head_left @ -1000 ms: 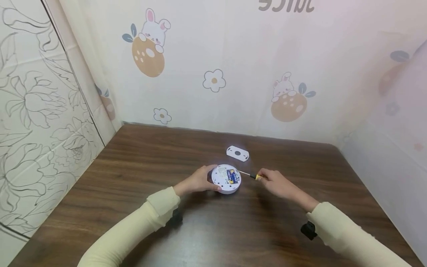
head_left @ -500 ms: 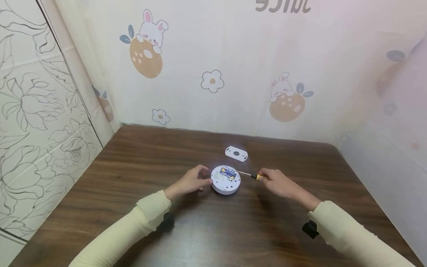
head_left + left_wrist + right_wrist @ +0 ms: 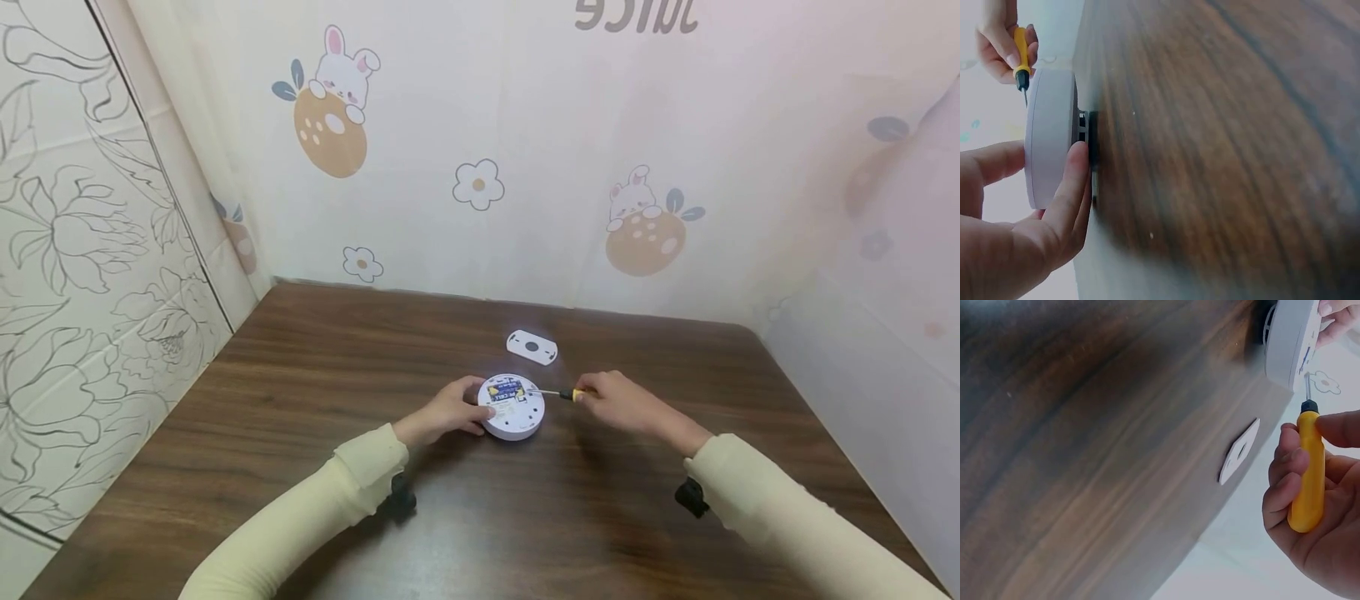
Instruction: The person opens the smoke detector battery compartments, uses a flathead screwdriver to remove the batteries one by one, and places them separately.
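Note:
A round white smoke alarm [image 3: 517, 423] lies on the table with its back up and blue-and-yellow batteries [image 3: 504, 392] showing. My left hand [image 3: 448, 407] grips its left side, thumb on the upper edge and fingers round the rim. In the left wrist view, fingertips reach under the white body [image 3: 1050, 137] near a dark grille. My right hand [image 3: 621, 402] holds a screwdriver with a yellow handle [image 3: 1310, 478] and black collar, thumb and fingers round the handle. Its thin shaft [image 3: 546, 392] points left, tip over the alarm's back beside the batteries.
A white mounting plate [image 3: 532, 347] with a round centre hole lies just behind the alarm. The dark wood table [image 3: 360, 350] ends at a curtain [image 3: 555, 242] printed with rabbits and flowers. Black wrist devices sit under both sleeves.
The smoke alarm has turned counterclockwise, bringing its batteries from the right side to the upper left. My left hand loosened from the rim, then gripped it again. The screwdriver tip moved slightly inward.

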A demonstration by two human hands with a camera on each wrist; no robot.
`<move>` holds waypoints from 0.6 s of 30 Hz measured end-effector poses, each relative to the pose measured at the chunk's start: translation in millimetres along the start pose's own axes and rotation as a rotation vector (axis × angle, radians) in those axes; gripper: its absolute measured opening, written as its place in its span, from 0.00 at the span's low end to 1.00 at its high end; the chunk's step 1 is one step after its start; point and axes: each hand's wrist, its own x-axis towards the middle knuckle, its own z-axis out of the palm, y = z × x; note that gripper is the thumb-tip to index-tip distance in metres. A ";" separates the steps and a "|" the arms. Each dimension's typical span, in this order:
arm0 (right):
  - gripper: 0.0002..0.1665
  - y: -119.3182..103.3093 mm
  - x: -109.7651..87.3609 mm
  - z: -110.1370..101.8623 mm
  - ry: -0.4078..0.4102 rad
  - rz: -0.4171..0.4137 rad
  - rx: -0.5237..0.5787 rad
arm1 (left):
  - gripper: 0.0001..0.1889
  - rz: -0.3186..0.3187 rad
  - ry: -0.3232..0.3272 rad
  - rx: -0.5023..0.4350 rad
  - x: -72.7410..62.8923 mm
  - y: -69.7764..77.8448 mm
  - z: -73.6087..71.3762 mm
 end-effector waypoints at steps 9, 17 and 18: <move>0.09 -8.3 9.0 -9.3 -0.013 -0.046 -0.137 | 0.30 -0.025 -0.013 -0.056 4.2 3.8 -0.7; 0.07 -26.9 18.5 -25.0 -0.018 -0.108 -0.331 | 0.29 -0.055 0.002 -0.040 7.9 5.7 -0.4; 0.07 -29.5 19.9 -26.5 -0.023 -0.110 -0.351 | 0.29 -0.056 0.001 -0.040 8.0 6.2 -0.4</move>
